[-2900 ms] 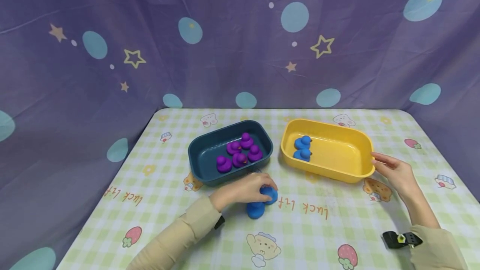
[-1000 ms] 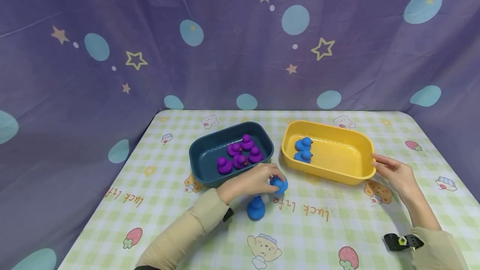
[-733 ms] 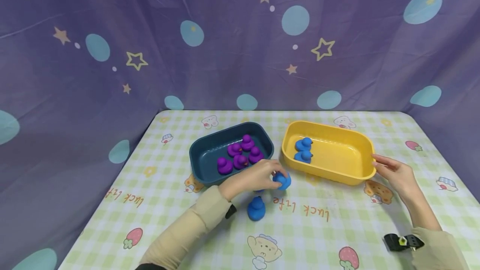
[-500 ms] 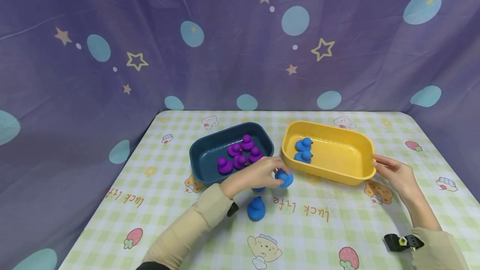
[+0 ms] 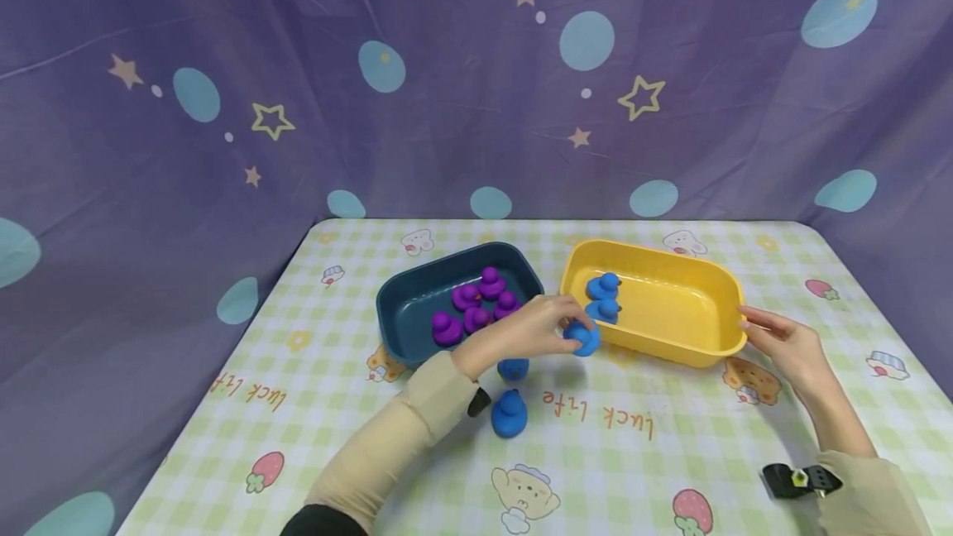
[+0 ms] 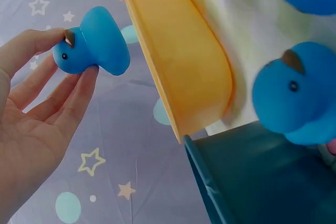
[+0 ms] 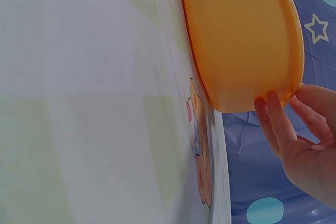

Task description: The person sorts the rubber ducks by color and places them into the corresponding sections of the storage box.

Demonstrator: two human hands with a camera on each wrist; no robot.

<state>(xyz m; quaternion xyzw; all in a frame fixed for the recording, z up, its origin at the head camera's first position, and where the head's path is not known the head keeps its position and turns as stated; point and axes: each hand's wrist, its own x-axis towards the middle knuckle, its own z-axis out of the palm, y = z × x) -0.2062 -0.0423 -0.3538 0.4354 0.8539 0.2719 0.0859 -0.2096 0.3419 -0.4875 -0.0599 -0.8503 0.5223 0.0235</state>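
Note:
My left hand [image 5: 539, 327] pinches a blue rubber duck [image 5: 584, 338] between thumb and fingertips, just outside the near left corner of the yellow tub [image 5: 655, 344]. In the left wrist view that duck [image 6: 105, 43] tilts sideways, its beak under a fingertip. Two blue ducks [image 5: 603, 286] sit at the tub's left end. My right hand [image 5: 789, 346] touches the tub's right end; in the right wrist view its fingertips [image 7: 275, 103] rest against the outer wall, near the rim. Two more blue ducks stand on the cloth, one [image 5: 510, 415] nearer me, the other [image 5: 514, 369] partly under my left wrist.
A dark teal tub [image 5: 405, 279] with several purple ducks [image 5: 447, 328] stands left of the yellow one, partly behind my left hand. A checked cloth [image 5: 618, 470] covers the table. A purple patterned curtain [image 5: 462, 106] hangs behind and at the sides.
My left hand has lifted the blue duck from beside the others and carried it right and away from me, to the yellow tub's edge. The right hand has stayed at the tub's end.

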